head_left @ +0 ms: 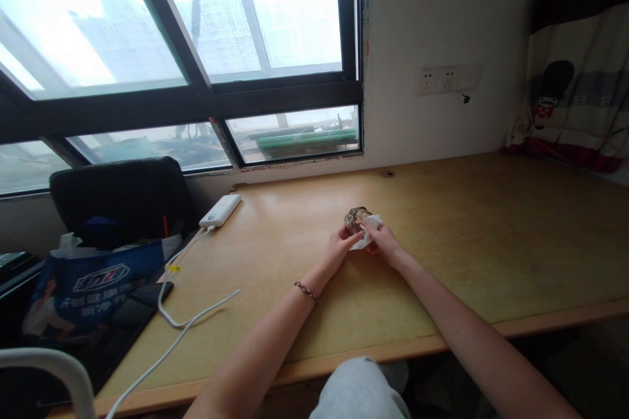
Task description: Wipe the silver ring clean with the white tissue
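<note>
Apparently mid-handling: over the desk [491,229], the left hand [338,243] pinches a patterned object [352,217]; the right hand [389,246] pinches white tissue [374,220] against it. How much is done or left cannot be told.

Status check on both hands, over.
Left hand on dark looped object. Right hand pinching white tissue against it. White cable left of both, not touching either.
</note>
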A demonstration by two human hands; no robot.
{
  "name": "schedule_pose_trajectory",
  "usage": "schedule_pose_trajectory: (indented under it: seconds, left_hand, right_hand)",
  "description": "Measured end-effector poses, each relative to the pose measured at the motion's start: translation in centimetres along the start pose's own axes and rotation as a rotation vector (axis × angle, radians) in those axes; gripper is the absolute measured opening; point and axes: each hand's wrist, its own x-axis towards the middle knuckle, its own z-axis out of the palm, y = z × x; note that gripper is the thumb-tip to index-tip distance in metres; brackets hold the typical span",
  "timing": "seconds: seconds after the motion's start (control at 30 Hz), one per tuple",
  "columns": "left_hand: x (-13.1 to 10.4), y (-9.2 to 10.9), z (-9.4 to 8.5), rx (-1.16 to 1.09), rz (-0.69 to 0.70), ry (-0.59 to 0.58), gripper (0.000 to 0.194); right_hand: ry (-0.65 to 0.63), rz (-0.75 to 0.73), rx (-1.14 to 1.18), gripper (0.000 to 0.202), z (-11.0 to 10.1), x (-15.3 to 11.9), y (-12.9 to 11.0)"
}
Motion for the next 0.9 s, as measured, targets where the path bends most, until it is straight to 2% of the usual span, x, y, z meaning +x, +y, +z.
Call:
schedule_pose_trajectory:
  seconds: [0.13, 0.27, 0.33, 0.47, 0.53, 0.63, 0.73, 0.83, 0.9]
  left_hand:
    - [0.0, 0.0, 0.1, -0.011, 0.027, 0.016, 0.042]
    - [0.0, 0.0, 0.3, 0.012, 0.042, -0.021, 0.046]
    - [0.0, 0.0, 0.3, 0.027, 0.035, -0.048, 0.044]
    - [0.0, 0.0, 0.2, -0.004, 0.008, -0.084, 0.044]
    - [-0.1, 0.1, 0.2, -0.026, -0.005, -0.080, 0.045]
    - [-0.1, 0.2, 0.1, -0.057, -0.036, -0.013, 0.047]
    - [-0.1, 0.0, -0.1, -0.145, -0.103, 0.081, 0.053]
    - [0.1, -0.2, -0.3, -0.212, -0.149, 0.165, 0.056]
    - [0.1, -0.2, -0.4, -0.221, -0.158, 0.207, 0.055]
  right_hand:
    - [-0.146, 0.090, 0.257, 0.031, 0.2, -0.2, -0.1]
    - [-0.109, 0.078, 0.275, 0.023, -0.1, 0.2, 0.6]
    - [-0.056, 0.059, 0.179, 0.019, -0.2, 0.4, 0.9]
    - [0.147, 0.017, -0.178, 0.022, -0.4, 0.8, 1.2]
    - [0.240, -0.090, -0.365, 0.022, -0.7, 0.7, 1.1]
    - [0.339, -0.308, -0.631, 0.020, -1.1, 0.4, 0.5]
    - [0.362, -0.411, -0.767, 0.019, -1.3, 0.1, -0.2]
    - [0.338, -0.348, -0.733, 0.021, -1.2, 0.1, -0.7]
    - [0.275, -0.272, -0.672, 0.021, -1.2, 0.3, -0.6]
